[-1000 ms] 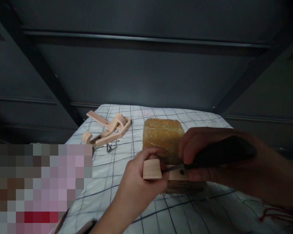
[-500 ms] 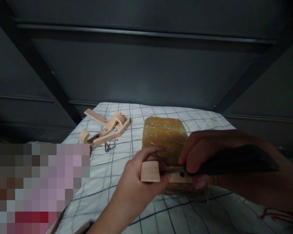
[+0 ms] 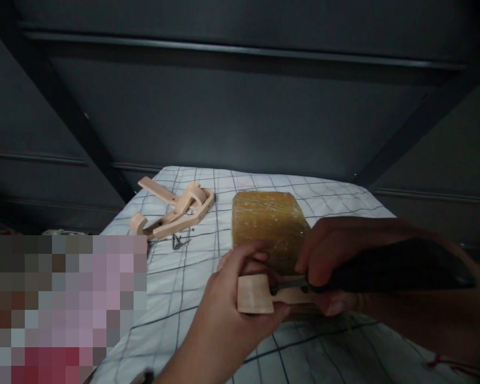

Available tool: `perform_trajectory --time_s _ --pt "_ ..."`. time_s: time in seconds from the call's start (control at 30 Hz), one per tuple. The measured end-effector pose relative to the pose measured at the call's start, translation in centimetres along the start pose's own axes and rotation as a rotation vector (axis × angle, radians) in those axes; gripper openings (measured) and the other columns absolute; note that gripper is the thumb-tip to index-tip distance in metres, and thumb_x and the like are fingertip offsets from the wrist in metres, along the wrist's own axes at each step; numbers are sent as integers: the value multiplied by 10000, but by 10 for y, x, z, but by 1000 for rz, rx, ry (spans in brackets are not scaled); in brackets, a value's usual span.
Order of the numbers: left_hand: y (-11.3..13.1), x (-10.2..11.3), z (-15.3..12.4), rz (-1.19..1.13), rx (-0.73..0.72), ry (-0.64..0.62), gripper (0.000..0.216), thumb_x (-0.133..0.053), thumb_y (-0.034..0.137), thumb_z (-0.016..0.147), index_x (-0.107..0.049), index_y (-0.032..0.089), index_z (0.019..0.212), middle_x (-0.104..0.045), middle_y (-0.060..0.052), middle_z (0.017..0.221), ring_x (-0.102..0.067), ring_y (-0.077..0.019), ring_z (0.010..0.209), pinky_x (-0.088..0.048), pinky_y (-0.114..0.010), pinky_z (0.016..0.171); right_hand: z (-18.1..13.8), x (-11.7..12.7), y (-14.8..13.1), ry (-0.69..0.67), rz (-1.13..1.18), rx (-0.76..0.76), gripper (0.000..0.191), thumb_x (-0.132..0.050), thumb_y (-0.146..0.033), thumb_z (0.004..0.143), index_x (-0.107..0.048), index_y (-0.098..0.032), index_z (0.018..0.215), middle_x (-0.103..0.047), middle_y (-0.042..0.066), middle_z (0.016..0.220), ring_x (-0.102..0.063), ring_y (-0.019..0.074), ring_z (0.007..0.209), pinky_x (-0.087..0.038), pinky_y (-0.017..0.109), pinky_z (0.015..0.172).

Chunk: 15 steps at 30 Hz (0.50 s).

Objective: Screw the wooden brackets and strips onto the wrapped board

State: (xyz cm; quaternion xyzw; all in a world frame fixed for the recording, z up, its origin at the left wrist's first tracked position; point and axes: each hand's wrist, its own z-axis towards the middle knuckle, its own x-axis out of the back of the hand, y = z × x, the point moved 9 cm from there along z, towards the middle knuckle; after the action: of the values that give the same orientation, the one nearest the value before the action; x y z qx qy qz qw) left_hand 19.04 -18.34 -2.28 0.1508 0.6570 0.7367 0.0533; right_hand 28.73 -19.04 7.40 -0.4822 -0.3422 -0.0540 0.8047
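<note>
Wood pc (image 3: 255, 294): moved a bit R, twd me.
My L hand (image 3: 226, 301): wrapped round it.
My R hand (image 3: 336, 242): holding blk-handled tool (image 3: 400, 269), tip at pc's hole.

Counted: one black-handled metal tool (image 3: 400, 266), one yellow film-wrapped block (image 3: 268, 216), one pale wooden piece (image 3: 255, 293) near; left, several overlapped wooden pieces (image 3: 178, 225), several dark fasteners (image 3: 177, 242).

The pale wooden piece (image 3: 255, 294), thick and blunt at its left end, shows two dark holes. The black-handled tool (image 3: 398, 266) with a thin metal shaft is almost level, its tip at the left hole.
</note>
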Motion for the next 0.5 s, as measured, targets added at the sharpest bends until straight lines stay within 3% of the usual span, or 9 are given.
perform_trajectory --time_s 0.27,0.37,0.5 --pt "-2 -4 1 -109 67 -24 509 -671 66 593 -449 267 1005 -562 30 909 -557 -146 821 -448 -217 662 4 -3 0 -35 -37 55 89 -618 -322 729 -534 -294 736 -588 -117 721 -565 46 666 -447 133 596" --pt "-2 -5 0 -128 80 -29 428 -657 53 588 -465 255 913 -551 52 819 -543 -124 743 -433 -196 613 5 -4 1 -23 -36 19 124 -649 -240 697 -536 -285 721 -587 -117 722 -563 48 644 -443 138 576" --pt "-3 -4 0 -153 99 -26 357 -634 67 590 -459 237 851 -534 63 708 -512 -109 621 -402 -188 532 5 -11 -14 -72 -60 89 190 -582 -105 692 -519 -280 731 -563 -97 670 -555 64 589 -436 155 511"
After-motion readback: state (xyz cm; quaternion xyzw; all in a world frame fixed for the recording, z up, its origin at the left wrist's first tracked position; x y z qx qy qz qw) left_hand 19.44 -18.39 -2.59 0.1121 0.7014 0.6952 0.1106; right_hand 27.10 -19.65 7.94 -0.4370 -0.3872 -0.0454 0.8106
